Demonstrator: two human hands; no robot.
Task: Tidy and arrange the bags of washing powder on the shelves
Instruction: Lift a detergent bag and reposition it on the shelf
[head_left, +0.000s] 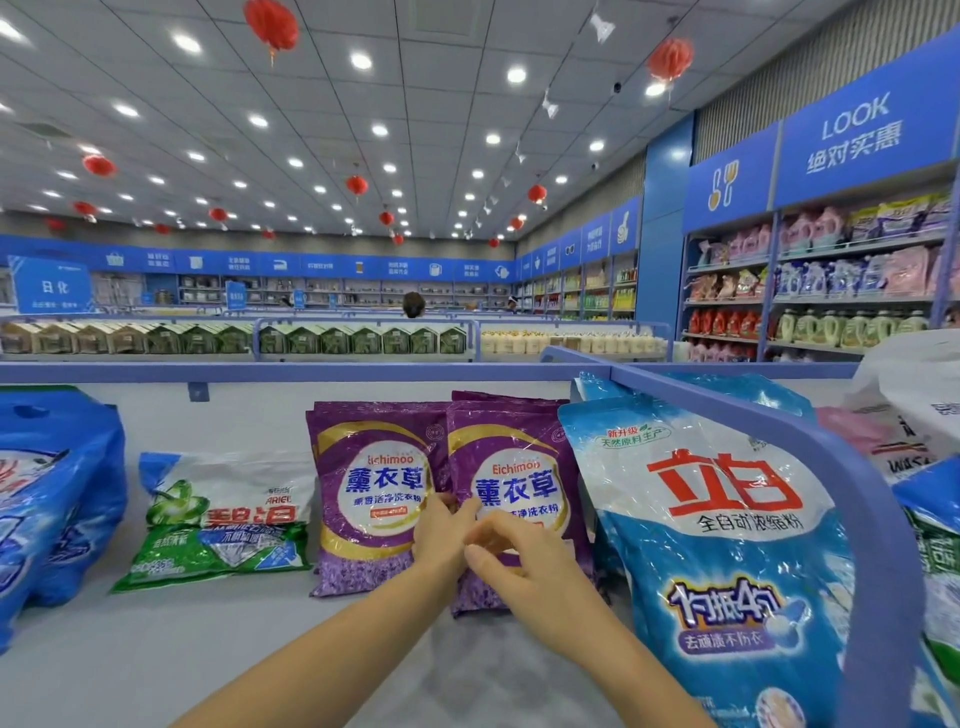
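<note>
- Two purple bags are standing side by side mid-shelf, leaning back a little: the left purple bag (374, 499) and the right purple bag (519, 462), with their inner edges touching.
- The left hand (441, 535) is reaching to the seam between them, thumb and fingers pinching what looks like the right purple bag's left edge — motion blur is making this hard to confirm.
- The right hand (519, 561) is sitting in front of the right purple bag's lower face with its fingers curled; I cannot tell whether it is gripping the film or only touching it.
- A green bag (223, 519) is lying slumped just left of the purple pair, and a big blue bag (727, 545) is leaning near their right, partly behind the curved rail (878, 519).
- The shelf (156, 649) is carrying all of them.
- Judging by the glossy, crinkled film, these bags are probably handling as soft, slippery sacks of loose powder, fairly heavy and sagging when lifted.
- Pinching one edge is likely moving film rather than bag — taking hold low on both sides, or at the top seam with support under the base, is looking safer for squaring it up.
</note>
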